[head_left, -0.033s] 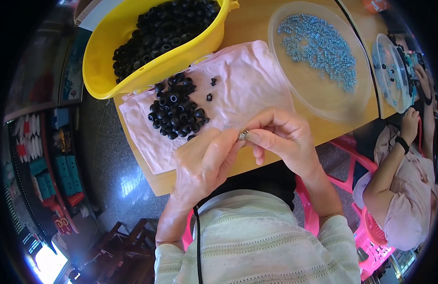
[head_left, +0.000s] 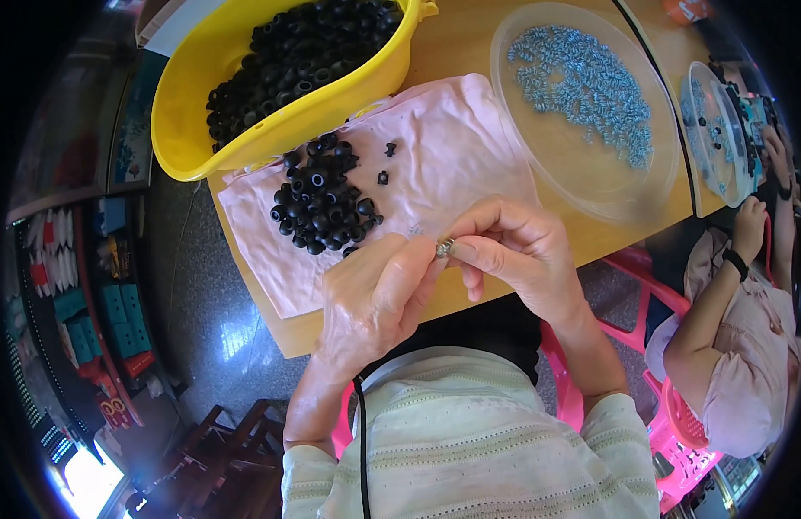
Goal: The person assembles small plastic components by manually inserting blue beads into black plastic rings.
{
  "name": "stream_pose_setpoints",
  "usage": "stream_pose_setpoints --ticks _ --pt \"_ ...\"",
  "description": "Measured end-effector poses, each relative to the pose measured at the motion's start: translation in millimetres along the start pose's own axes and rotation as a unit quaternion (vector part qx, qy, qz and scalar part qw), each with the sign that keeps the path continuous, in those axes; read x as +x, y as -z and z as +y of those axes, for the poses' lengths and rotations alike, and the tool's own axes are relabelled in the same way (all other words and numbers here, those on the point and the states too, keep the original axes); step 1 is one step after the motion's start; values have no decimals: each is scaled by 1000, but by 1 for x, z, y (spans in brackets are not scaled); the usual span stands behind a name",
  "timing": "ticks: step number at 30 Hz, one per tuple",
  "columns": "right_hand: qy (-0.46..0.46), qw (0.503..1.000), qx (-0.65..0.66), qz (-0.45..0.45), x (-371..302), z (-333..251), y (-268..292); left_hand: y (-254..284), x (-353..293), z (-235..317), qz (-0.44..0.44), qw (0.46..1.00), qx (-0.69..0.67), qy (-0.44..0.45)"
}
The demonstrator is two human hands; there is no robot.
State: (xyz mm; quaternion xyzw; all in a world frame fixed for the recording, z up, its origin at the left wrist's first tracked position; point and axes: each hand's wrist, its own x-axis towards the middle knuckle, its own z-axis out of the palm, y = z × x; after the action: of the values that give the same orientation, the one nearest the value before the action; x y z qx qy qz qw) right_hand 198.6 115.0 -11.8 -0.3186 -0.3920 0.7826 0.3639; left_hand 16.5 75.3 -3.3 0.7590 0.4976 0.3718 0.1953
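My left hand (head_left: 372,290) and my right hand (head_left: 515,253) meet above the near edge of the cloth. Between their thumbs and fingertips they pinch a small silvery metal spring (head_left: 444,248). Fingers cover part of it, so whether anything else is held with it cannot be seen. Just beyond my left hand, a heap of black hollow rubber-like caps (head_left: 318,201) lies on a pink cloth (head_left: 444,130). Two small black pieces (head_left: 383,177) lie apart from the heap. To the right, an oval translucent tray (head_left: 582,192) holds many small bluish springs (head_left: 582,82).
A yellow tub (head_left: 180,130) full of black caps stands at the far left of the wooden table (head_left: 452,52). At right, another person (head_left: 720,346) works beside a second tray (head_left: 690,112). Pink plastic chairs (head_left: 651,285) and a crowded shelf (head_left: 80,303) flank me.
The spring has turned very slightly between my fingertips. Otherwise both hands keep the same place.
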Motion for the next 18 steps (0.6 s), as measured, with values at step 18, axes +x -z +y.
stream_pose_setpoints --ticks 18 --pt "-31 999 14 -24 0 1 3 7 10 -1 -56 997 45 -38"
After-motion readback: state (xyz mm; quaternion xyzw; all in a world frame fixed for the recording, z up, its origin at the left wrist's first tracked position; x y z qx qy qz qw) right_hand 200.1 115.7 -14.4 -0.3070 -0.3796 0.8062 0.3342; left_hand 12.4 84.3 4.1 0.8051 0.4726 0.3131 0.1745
